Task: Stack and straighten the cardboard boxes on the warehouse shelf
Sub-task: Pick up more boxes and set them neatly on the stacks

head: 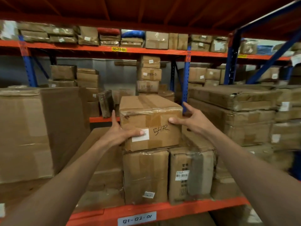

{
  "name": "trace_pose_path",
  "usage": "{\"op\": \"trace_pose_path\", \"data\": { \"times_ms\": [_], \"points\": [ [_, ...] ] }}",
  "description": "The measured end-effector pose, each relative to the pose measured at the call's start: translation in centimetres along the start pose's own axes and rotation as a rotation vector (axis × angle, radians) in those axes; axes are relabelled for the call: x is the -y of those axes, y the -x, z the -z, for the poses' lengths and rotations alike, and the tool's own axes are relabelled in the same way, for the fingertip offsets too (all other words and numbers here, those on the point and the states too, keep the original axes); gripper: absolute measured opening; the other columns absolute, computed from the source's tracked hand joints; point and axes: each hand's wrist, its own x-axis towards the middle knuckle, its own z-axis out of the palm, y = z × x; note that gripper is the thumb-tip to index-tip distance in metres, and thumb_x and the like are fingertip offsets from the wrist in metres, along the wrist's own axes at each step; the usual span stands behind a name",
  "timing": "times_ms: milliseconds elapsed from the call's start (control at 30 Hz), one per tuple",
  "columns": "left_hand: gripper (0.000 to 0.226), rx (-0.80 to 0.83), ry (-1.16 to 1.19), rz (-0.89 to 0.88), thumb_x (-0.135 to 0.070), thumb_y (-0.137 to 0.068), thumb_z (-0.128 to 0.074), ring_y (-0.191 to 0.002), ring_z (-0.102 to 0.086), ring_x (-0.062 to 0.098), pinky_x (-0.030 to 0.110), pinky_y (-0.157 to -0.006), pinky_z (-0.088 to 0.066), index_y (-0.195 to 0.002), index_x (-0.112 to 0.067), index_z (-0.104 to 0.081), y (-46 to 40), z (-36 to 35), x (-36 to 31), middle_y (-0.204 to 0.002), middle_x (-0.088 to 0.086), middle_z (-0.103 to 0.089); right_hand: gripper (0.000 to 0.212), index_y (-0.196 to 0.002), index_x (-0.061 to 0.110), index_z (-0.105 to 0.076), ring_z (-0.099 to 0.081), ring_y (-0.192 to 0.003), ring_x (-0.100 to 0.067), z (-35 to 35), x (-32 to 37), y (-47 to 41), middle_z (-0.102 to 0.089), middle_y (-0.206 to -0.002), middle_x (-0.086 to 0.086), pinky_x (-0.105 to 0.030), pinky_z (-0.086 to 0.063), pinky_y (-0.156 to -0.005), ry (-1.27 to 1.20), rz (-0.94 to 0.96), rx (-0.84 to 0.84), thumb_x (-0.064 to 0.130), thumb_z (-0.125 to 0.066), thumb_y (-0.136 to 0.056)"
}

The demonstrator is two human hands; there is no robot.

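A taped cardboard box marked "5472" (pixel 151 118) sits on top of two upright boxes, the left lower box (pixel 145 175) and the right lower box (pixel 190 173), on the orange shelf (pixel 179 209). My left hand (pixel 121 133) grips the top box's left side, thumb across its front over the white label. My right hand (pixel 190 119) holds its right side, thumb on the front face and fingers spread behind the corner. The top box's front sits slightly skewed to the boxes below.
A tall large box (pixel 24 132) stands at the left and a slanted flat carton (pixel 101 152) leans beside the stack. Wide flattened cartons (pixel 236 111) are piled at the right. A blue upright (pixel 185 82) rises behind the box. More boxes fill the far racks.
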Motion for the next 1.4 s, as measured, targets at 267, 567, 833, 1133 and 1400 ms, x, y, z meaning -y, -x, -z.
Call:
{"op": "trace_pose_path", "data": {
  "times_ms": [267,567,833,1133,1400],
  "points": [
    [0.11,0.062,0.027,-0.196,-0.033,-0.075,-0.086,-0.095,-0.05,-0.002,0.011,-0.073,-0.034,-0.153,-0.045,-0.009,0.6,-1.5,-1.7,-0.122,-0.017,-0.05,0.104,-0.142,0.036,-0.037,-0.052,-0.121,-0.018,0.7,0.1,-1.4,-0.051,-0.132,0.005,-0.042,-0.051,-0.099,0.095,0.146,0.111,0.052,-0.094,-0.057],
    [0.152,0.205,0.075,-0.201,-0.055,-0.046,-0.099,-0.13,-0.052,0.019,0.048,-0.114,-0.04,-0.155,-0.046,0.008,-0.5,-10.3,-5.4,-0.151,-0.001,-0.046,0.093,-0.14,0.032,-0.05,-0.056,-0.115,-0.017,10.3,-4.0,1.2,-0.057,-0.133,0.003,-0.045,-0.053,-0.096,0.152,0.09,-0.055,0.049,-0.091,-0.059],
    [0.154,0.271,0.141,-0.152,-0.048,-0.05,-0.1,-0.128,-0.056,0.022,0.052,-0.112,-0.042,-0.151,-0.054,0.016,-2.0,-15.5,-7.0,-0.153,0.005,-0.046,0.087,-0.14,0.035,-0.055,-0.032,-0.138,-0.032,15.2,-5.8,1.7,-0.05,-0.146,-0.007,-0.059,-0.043,-0.105,0.388,0.069,-0.122,0.05,-0.086,-0.059],
    [0.138,0.222,0.191,-0.085,-0.026,-0.068,-0.093,-0.107,-0.055,0.004,0.025,-0.093,-0.047,-0.156,-0.045,0.012,-1.8,-15.6,-8.0,-0.135,-0.007,-0.05,0.075,-0.145,0.038,-0.047,-0.053,-0.123,-0.033,13.5,-6.0,0.8,-0.06,-0.132,-0.01,-0.049,-0.047,-0.098,0.585,0.026,-0.174,0.057,-0.075,-0.077],
    [0.091,0.072,0.096,-0.113,-0.024,-0.081,-0.084,-0.126,-0.053,0.017,0.037,-0.111,-0.039,-0.152,-0.028,-0.027,0.7,-16.3,-7.9,-0.129,-0.005,-0.059,0.071,-0.148,0.038,-0.038,-0.058,-0.116,-0.034,12.7,-4.8,1.2,-0.061,-0.125,-0.013,-0.046,-0.048,-0.09,0.82,-0.045,-0.153,0.06,-0.065,-0.086]
  ]
}}
